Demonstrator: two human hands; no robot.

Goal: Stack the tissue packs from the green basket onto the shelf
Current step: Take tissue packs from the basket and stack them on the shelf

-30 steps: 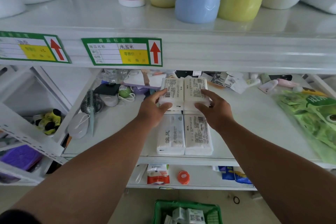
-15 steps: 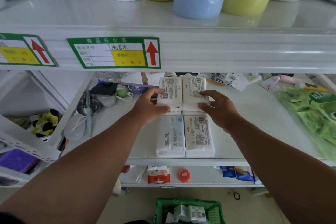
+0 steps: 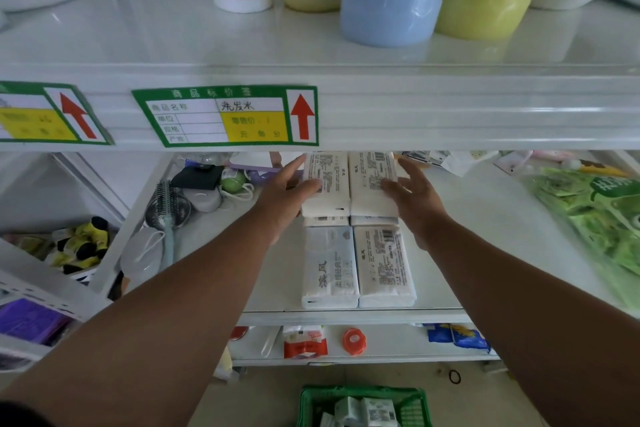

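On shelf (image 3: 485, 236), left hand (image 3: 287, 191) & right hand (image 3: 412, 194), fingers loose, flank two top packs (image 3: 349, 180), squaring them over lower packs (image 3: 356, 267)

4 white tissue packs (image 3: 349, 184) lie flat on the shelf (image 3: 485, 218); more sit in the green basket (image 3: 412, 402).

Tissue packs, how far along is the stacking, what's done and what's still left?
Done: two tissue packs lie side by side at the front of the shelf, and a back pair sits on a lower layer. In hand: the left hand and right hand press the upper back pair from either side. Left: more packs show in the green basket on the floor.
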